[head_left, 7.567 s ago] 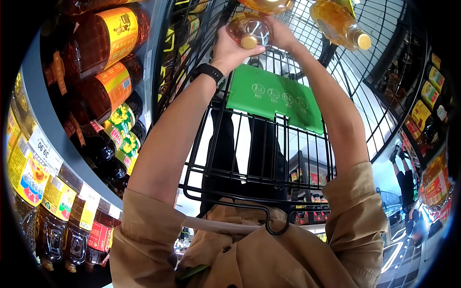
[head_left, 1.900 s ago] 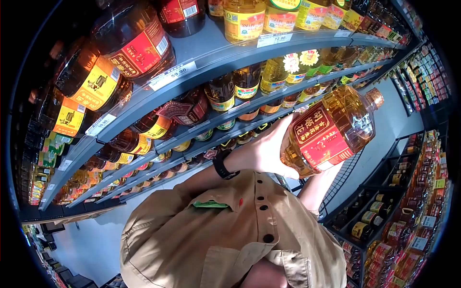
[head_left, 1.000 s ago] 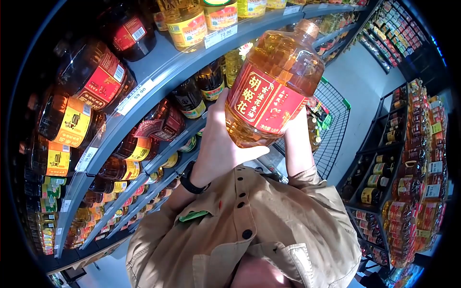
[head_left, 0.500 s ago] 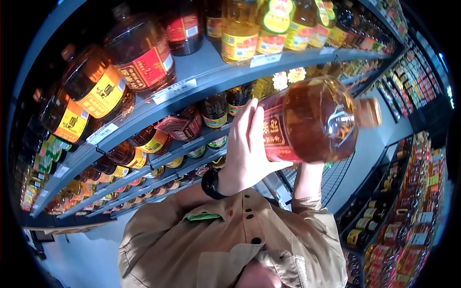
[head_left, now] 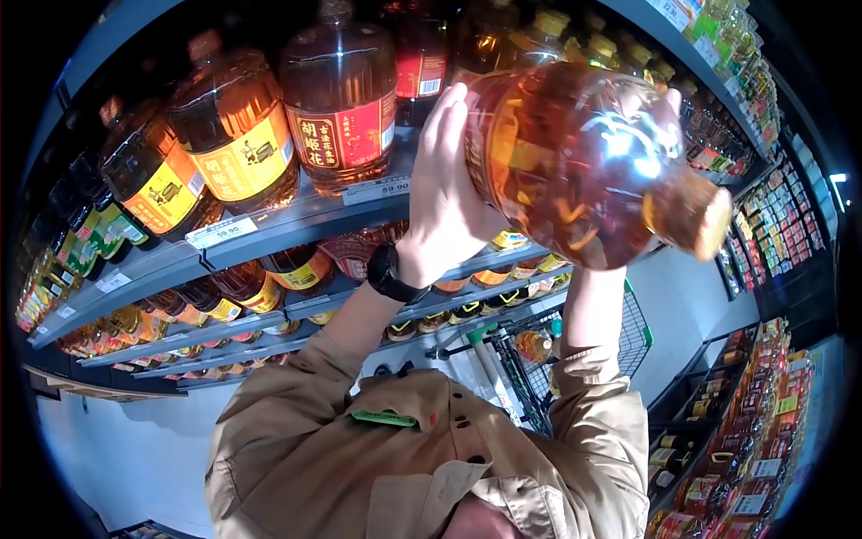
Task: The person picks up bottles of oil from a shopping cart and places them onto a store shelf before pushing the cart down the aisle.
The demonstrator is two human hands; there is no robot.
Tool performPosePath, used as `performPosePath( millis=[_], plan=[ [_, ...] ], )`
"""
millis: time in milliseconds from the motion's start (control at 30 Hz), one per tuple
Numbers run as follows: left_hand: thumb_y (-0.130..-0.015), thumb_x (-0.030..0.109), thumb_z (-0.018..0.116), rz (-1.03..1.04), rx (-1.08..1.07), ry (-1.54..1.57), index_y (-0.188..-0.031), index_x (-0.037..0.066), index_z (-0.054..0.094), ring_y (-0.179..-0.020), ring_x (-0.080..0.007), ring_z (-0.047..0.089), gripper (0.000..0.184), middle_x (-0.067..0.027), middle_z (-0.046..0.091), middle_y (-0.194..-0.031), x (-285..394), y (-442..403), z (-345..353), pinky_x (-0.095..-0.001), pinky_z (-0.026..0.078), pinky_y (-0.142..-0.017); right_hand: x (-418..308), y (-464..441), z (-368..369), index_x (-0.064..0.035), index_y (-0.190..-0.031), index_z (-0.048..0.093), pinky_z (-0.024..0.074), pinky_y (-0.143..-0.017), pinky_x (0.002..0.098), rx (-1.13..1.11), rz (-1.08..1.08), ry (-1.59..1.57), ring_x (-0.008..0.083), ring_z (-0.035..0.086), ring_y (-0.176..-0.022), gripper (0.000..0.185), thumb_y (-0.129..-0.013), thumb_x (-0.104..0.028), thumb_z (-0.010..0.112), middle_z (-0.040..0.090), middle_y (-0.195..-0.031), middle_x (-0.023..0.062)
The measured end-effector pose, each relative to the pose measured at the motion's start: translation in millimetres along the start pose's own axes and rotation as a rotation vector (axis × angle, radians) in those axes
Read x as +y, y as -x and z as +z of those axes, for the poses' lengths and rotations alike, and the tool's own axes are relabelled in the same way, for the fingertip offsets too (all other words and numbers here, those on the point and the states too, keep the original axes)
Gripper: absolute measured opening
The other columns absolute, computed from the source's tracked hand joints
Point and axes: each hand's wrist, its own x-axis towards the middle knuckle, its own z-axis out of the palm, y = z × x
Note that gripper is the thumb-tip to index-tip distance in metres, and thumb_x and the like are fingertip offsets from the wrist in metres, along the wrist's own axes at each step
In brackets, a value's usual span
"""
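Observation:
A large plastic bottle of amber cooking oil [head_left: 575, 171] is raised in front of the shelf, tilted on its side with its brown cap [head_left: 705, 220] toward the right. Along the labelled left side, near the base, lies my left hand [head_left: 447, 193], its fingers stretched against the bottle and a dark watch on the wrist. Behind the bottle, my right hand [head_left: 600, 280] grips it from the far side; most of its fingers are hidden. Upright oil bottles with red labels [head_left: 346, 139] and yellow labels [head_left: 238, 162] stand on the shelf to the left.
The grey shelf edge [head_left: 296, 211] carries price tags. Lower shelves hold more bottles. A wire shopping cart [head_left: 636, 328] with an oil bottle [head_left: 533, 346] inside stands below, beside my right forearm. Another stocked rack [head_left: 718, 476] is at the right.
Both hands have lifted the oil bottle higher, toward the upper shelf, and its cap now points more downward. The view has shifted, so more of the cart shows.

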Motion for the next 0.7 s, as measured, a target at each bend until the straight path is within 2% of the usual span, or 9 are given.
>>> performPosePath(
  millis=[100,200,233,333,467,533,600,633,700],
  plan=[
    [-0.074,0.04,0.084,-0.144,-0.046,-0.043,-0.146,-0.008,0.026,-0.138,-0.044,0.037,0.104,-0.0316,0.037,-0.146,-16,-5,-5,-0.0499,0.037,-0.113,18,-22,25,-0.0019,-0.105,0.063,0.0587,-0.077,0.0383,-0.062,-0.011,-0.036,0.0223,0.068,-0.085,0.051,-0.099,-0.052,0.053,0.068,-0.097,0.0121],
    [-0.07,0.037,0.088,-0.092,-0.017,-0.108,-0.148,-0.007,0.024,-0.138,-0.0439,0.037,0.109,-0.031,0.034,-0.148,-25,1,-6,-0.0497,0.037,-0.114,33,-34,42,-0.0018,-0.105,0.063,0.0587,-0.077,0.0382,-0.104,-0.016,-0.051,0.0223,0.068,-0.084,0.052,-0.099,-0.052,0.053,0.068,-0.097,0.0122],
    [-0.066,0.03,0.091,-0.1,-0.039,-0.158,-0.148,-0.006,0.023,-0.138,-0.0433,0.037,0.113,-0.0304,0.032,-0.149,-25,1,-9,-0.0491,0.038,-0.114,37,-38,46,-0.0017,-0.104,0.063,0.0588,-0.076,0.0382,-0.114,-0.021,-0.057,0.0223,0.068,-0.084,0.052,-0.099,-0.052,0.053,0.068,-0.097,0.0122],
    [-0.063,0.03,0.092,-0.003,0.046,-0.224,-0.15,-0.005,0.021,-0.139,-0.0404,0.036,0.118,-0.0261,0.034,-0.15,-35,8,-4,-0.0485,0.032,-0.116,48,-44,57,-0.0015,-0.104,0.063,0.0588,-0.076,0.0382,-0.136,-0.023,-0.07,0.0223,0.068,-0.084,0.052,-0.099,-0.052,0.053,0.068,-0.096,0.0123],
    [-0.059,0.027,0.095,-0.21,-0.034,-0.135,-0.15,-0.006,0.021,-0.139,-0.0405,0.037,0.121,-0.0285,0.035,-0.148,-27,-1,-11,-0.0485,0.033,-0.116,67,-55,66,-0.0013,-0.103,0.063,0.0589,-0.076,0.0382,-0.155,-0.026,-0.093,0.0224,0.068,-0.083,0.052,-0.099,-0.053,0.053,0.068,-0.096,0.0125],
    [-0.052,0.033,0.098,-0.17,-0.016,-0.13,-0.147,-0.008,0.027,-0.133,-0.0412,0.045,0.125,-0.0294,0.041,-0.143,-21,-14,-19,-0.0471,0.039,-0.113,75,-56,69,-0.0012,-0.103,0.062,0.0589,-0.076,0.0381,-0.16,-0.02,-0.102,0.0224,0.068,-0.083,0.053,-0.099,-0.053,0.053,0.068,-0.095,0.0125],
    [-0.05,0.035,0.098,-0.075,-0.001,-0.163,-0.147,-0.008,0.03,-0.131,-0.0404,0.048,0.125,-0.0297,0.043,-0.141,-7,-31,-28,-0.0458,0.042,-0.111,84,-59,71,-0.0011,-0.103,0.062,0.0589,-0.076,0.0381,-0.162,-0.014,-0.108,0.0224,0.068,-0.083,0.053,-0.099,-0.053,0.052,0.068,-0.095,0.0126],
    [-0.05,0.038,0.098,-0.045,-0.001,-0.153,-0.147,-0.006,0.031,-0.13,-0.0385,0.048,0.126,-0.0267,0.042,-0.143,-3,-40,-30,-0.0458,0.042,-0.11,89,-57,72,-0.001,-0.103,0.062,0.0589,-0.076,0.0381,-0.158,-0.015,-0.11,0.0224,0.068,-0.083,0.053,-0.099,-0.053,0.052,0.068,-0.095,0.0126],
    [-0.05,0.039,0.097,0.188,0.037,-0.2,-0.144,-0.004,0.039,-0.127,-0.038,0.051,0.118,-0.0228,0.048,-0.141,-5,-59,-29,-0.0467,0.044,-0.107,99,-62,66,0.0,-0.103,0.061,0.0591,-0.074,0.0369,-0.137,0.02,-0.114,0.022,0.067,-0.082,0.053,-0.099,-0.052,0.053,0.067,-0.097,0.0132]
  ],
)
